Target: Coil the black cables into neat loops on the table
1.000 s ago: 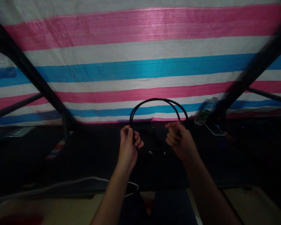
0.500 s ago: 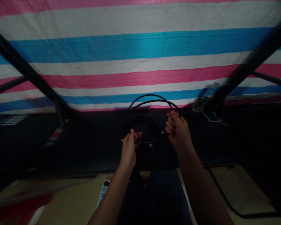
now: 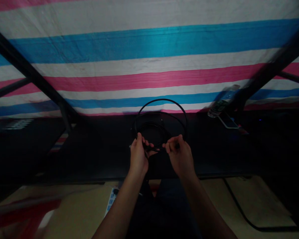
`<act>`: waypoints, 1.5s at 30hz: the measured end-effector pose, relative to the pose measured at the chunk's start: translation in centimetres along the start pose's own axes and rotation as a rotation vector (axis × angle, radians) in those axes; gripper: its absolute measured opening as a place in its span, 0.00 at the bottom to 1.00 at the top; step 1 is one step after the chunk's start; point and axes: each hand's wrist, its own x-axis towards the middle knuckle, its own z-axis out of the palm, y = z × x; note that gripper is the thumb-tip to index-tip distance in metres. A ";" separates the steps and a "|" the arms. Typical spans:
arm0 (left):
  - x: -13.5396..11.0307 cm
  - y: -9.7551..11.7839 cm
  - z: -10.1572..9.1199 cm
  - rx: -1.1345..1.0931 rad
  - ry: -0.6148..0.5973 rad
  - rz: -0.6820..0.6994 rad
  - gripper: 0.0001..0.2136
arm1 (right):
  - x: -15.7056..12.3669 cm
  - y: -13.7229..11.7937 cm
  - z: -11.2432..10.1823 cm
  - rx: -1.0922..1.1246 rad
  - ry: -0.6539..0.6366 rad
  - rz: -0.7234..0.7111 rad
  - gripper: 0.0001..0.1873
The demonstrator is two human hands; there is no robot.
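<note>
Drawn closer together since a moment ago, left hand and right hand, fingers pinched narrowly around a coiled black rubber cable, its loops upright above a flat dark tabletop.

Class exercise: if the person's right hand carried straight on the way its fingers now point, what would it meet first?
Probably the black cable, the strand running across between the hands. The right hand points towards the left hand, which lies just beyond it, though the dim light makes depth hard to judge.

2 bare hands and dark trousers (navy or black)
</note>
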 end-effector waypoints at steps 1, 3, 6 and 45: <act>0.2 0.1 -0.3 0.062 0.006 0.049 0.19 | -0.4 0.2 -0.3 -0.026 0.002 0.021 0.20; 0.5 0.2 -0.8 0.217 -0.001 0.142 0.19 | -1.0 0.6 -0.8 -0.059 0.013 0.071 0.19; 0.9 0.3 -1.2 0.340 -0.010 0.249 0.18 | -1.5 0.9 -1.5 -0.063 0.060 0.096 0.12; 0.5 5.5 -0.9 0.112 -0.148 0.170 0.20 | -1.0 -0.9 -3.3 -0.336 0.012 0.116 0.19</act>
